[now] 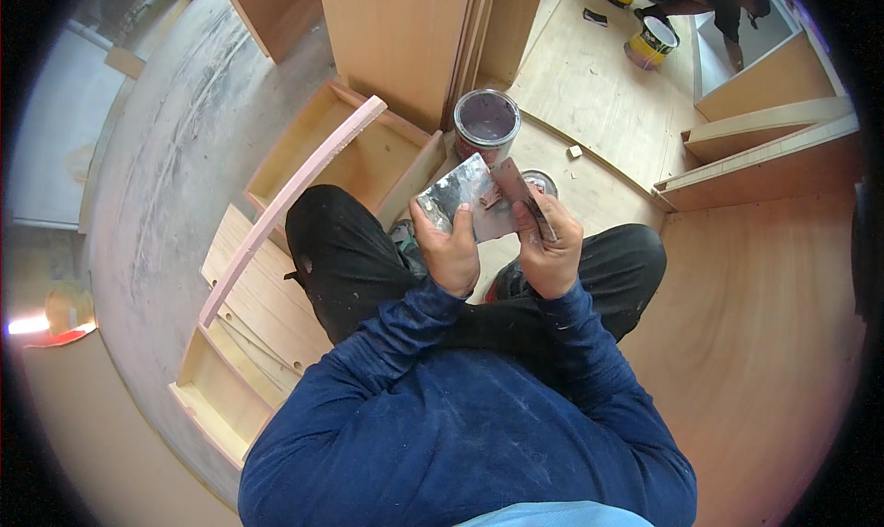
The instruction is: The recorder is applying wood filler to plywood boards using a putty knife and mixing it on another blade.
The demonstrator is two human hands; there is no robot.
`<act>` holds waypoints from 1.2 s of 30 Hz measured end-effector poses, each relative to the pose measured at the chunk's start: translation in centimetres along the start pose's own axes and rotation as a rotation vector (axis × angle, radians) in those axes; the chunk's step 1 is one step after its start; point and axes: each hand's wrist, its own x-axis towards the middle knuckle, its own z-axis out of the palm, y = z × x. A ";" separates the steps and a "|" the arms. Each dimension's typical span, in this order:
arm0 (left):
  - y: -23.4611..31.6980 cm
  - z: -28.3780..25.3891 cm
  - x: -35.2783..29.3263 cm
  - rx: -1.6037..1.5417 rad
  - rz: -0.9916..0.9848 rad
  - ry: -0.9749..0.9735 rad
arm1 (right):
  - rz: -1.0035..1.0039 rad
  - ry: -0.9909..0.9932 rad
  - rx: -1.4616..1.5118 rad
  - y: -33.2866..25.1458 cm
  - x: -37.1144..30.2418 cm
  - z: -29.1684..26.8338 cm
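My left hand is closed on a square metal plate smeared with brownish-pink putty, its thumb lying on top. In my right hand is a flat putty knife, coated with the same putty and tilted over the plate's right side. A small lump of putty sits on the plate between the two hands. Just beyond them stands an open can of dull purple-brown putty. A round lid or tin shows partly behind my right hand.
Wooden drawers lie to my left, with a long pink-edged strip leaning across them. Upright panels stand ahead. To the right is a large wooden panel. Far right, another person bends near a yellow-and-black bucket.
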 end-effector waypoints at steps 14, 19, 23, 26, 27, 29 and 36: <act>-3.6 -1.1 2.3 0.037 0.314 -0.221 | 0.222 -0.408 -0.032 -3.9 1.3 -2.5; -0.9 -0.7 2.8 0.046 0.260 -0.213 | 0.116 -0.906 0.124 -2.3 -0.3 -3.8; 0.4 -0.8 3.3 -0.116 0.166 -0.206 | 0.927 -0.170 0.539 -1.8 -1.6 -5.0; 0.8 -0.5 2.4 0.157 0.038 -0.197 | 0.937 -0.024 0.728 -2.4 -1.9 -4.2; -1.9 -0.3 2.8 -0.063 0.156 -0.234 | 0.938 0.014 0.748 -1.9 -2.1 -3.5; -3.8 -0.1 2.9 -0.287 0.269 -0.266 | 0.939 0.048 0.763 -1.4 -2.1 -2.4; -1.7 -2.0 1.1 0.194 0.440 -0.485 | 0.867 0.076 0.613 -0.5 -1.9 -1.8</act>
